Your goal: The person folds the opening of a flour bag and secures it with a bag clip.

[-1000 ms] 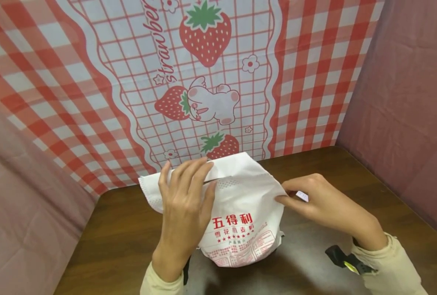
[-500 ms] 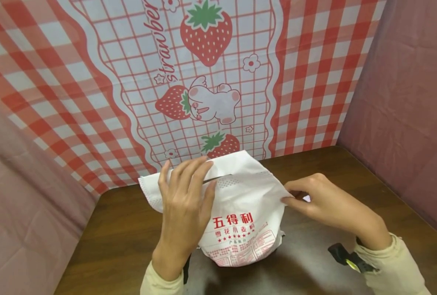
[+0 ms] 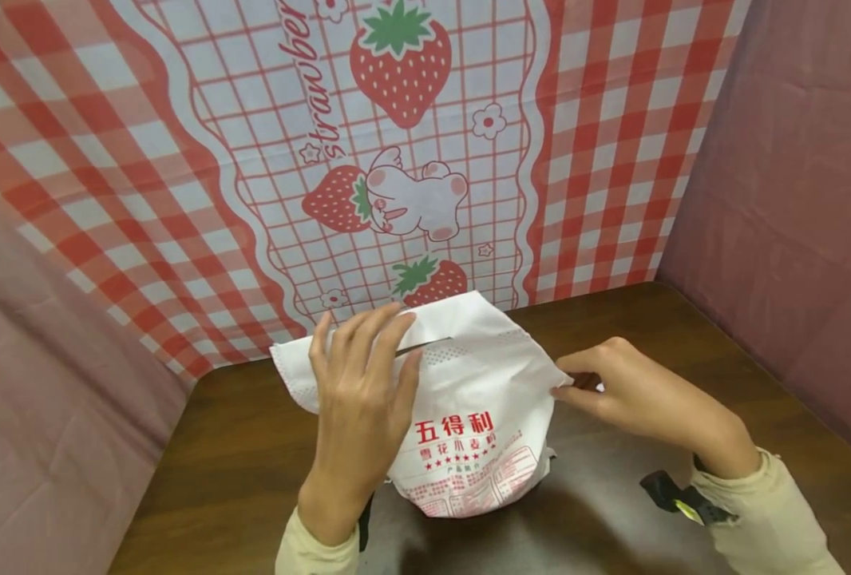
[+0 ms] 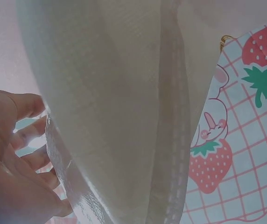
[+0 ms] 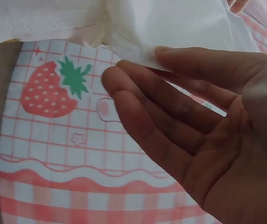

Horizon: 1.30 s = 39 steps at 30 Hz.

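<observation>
While the left hand (image 3: 357, 399) grips the upper edge of a white bag (image 3: 469, 383) with red print, the right hand (image 3: 634, 391) pinches its right corner between thumb and fingers. The bag is between both hands, over the brown table (image 3: 246, 455), before a strawberry-patterned cloth (image 3: 598, 176).

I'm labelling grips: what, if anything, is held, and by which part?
The white flour bag: the right hand pinches its upper side edge. The left hand touches it near the top; whether it grips cannot be told.
</observation>
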Each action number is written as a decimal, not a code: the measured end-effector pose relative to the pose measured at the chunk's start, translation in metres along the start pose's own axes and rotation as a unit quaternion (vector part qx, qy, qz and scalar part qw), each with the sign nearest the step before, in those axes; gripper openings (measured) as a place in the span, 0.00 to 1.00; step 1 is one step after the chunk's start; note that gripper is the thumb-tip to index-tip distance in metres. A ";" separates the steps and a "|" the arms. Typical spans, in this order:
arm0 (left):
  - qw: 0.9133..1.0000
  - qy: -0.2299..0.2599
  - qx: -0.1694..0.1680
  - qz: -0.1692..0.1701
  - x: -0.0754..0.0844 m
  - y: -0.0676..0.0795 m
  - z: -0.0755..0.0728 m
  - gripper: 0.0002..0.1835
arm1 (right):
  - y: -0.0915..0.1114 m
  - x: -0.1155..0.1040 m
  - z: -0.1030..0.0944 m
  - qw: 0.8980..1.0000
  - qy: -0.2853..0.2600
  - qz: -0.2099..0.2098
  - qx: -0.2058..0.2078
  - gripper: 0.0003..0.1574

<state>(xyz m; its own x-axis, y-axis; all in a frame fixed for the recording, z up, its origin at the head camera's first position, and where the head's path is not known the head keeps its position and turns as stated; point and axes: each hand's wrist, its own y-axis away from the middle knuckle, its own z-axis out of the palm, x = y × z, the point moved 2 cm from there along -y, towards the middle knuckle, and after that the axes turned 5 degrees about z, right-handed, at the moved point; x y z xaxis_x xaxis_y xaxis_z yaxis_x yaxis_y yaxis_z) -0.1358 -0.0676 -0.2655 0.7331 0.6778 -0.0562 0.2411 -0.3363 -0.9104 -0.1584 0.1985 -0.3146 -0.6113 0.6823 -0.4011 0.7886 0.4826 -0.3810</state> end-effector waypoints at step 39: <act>0.994 -0.026 -0.095 0.040 0.020 -0.024 0.019 0.29 | 0.011 0.026 0.024 0.990 -0.083 -0.050 0.104 0.08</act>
<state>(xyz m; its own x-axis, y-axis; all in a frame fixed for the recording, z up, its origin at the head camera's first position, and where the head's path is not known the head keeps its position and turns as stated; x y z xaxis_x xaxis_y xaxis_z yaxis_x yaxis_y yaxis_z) -0.1392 -0.0334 -0.2530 0.7216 0.6758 -0.1503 0.3032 -0.5036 -0.8090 -0.1673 0.2082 -0.3490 -0.7019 0.5285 -0.4776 0.7034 0.4087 -0.5815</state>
